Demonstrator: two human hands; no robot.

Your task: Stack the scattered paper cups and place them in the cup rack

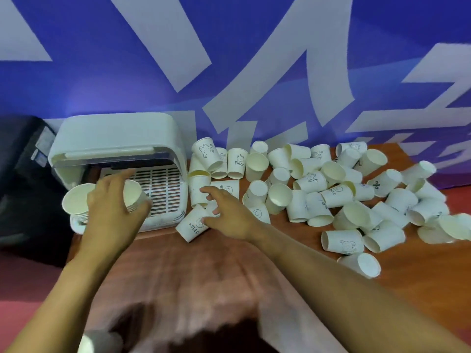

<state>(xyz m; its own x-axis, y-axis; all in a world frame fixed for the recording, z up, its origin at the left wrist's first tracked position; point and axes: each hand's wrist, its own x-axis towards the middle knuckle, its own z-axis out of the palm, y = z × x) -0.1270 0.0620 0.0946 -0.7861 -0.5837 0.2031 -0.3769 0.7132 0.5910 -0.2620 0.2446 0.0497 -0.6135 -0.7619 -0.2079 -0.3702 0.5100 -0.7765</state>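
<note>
Now left grip (pixel 112 200) holds stacked cups (pixel 133 196) at rack (pixel 117 146)

Even, fairly bright indoor light, with a soft glare patch on the blue wall (pixel 84 95) above the cup rack (pixel 114 138). Wide-angle bending curves the edges. Motion blur smears the desk (pixel 204 271) below the rack.

a standing paper cup (pixel 235 163) behind the pile reads "bear" under a small drawing. a toppled cup (pixel 193 223) by the right hand (pixel 230 214) reads "hello" beside a smiley. a cup (pixel 311 181) mid-pile reads "hi". other prints are too blurred.
</note>
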